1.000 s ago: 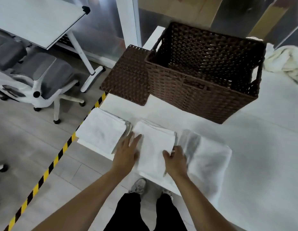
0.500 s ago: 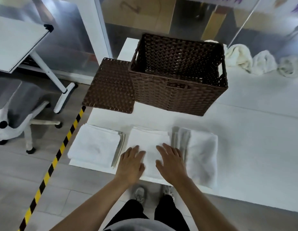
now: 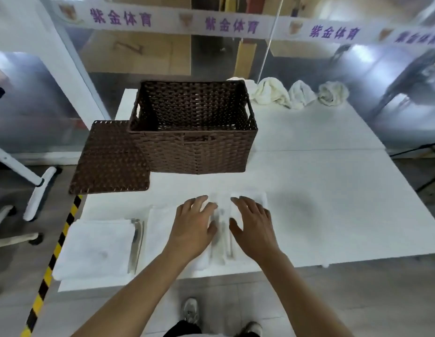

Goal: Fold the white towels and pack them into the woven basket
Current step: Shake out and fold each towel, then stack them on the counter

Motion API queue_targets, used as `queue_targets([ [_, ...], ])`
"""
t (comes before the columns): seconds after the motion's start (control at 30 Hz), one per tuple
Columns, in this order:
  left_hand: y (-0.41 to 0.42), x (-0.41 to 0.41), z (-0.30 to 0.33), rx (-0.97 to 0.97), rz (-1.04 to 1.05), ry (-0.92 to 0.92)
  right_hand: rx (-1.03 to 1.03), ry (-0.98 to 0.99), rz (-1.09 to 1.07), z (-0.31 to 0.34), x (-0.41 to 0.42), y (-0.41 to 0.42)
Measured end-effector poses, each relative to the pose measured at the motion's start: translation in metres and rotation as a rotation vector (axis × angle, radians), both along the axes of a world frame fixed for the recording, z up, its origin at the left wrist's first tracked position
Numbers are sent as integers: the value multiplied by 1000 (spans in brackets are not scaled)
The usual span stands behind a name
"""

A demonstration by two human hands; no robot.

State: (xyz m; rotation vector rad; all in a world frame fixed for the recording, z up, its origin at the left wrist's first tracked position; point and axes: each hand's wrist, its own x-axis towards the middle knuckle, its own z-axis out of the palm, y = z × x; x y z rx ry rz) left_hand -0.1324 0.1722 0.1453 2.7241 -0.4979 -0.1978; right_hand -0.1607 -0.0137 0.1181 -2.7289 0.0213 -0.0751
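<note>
Sliding rightward since a second ago, left hand (image 3: 192, 228) and right hand (image 3: 254, 229) (fingers straight, gripping nothing) press adjacent folded towels (image 3: 221, 237).

A white desk (image 3: 333, 190) fills the middle of the room, its top made of two slabs meeting at a seam that runs across it. Behind it stands a translucent, frosted partition (image 3: 309, 69) with a white banner (image 3: 177, 20) printed in purple characters strung along its upper part; brown cardboard-coloured shapes show dimly through the panels. A white post (image 3: 65, 64) rises at the left. The floor (image 3: 12, 276) is pale grey planking, crossed by a strip of yellow-and-black hazard tape (image 3: 53, 259) running beside the desk's left edge. Further left stands the white foot of another table (image 3: 39, 190) (its top is out of view). Soft, even light falls on everything.
</note>
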Motion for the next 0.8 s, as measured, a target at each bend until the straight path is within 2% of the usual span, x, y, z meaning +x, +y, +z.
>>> queue_targets([
  [0.47,-192,-32,40,-50,-107,-82,101,-124,-257,22,-65,-208],
  [0.8,-299,-18,39,-75,-127,-154,107,-135,-308,22,-60,-330],
])
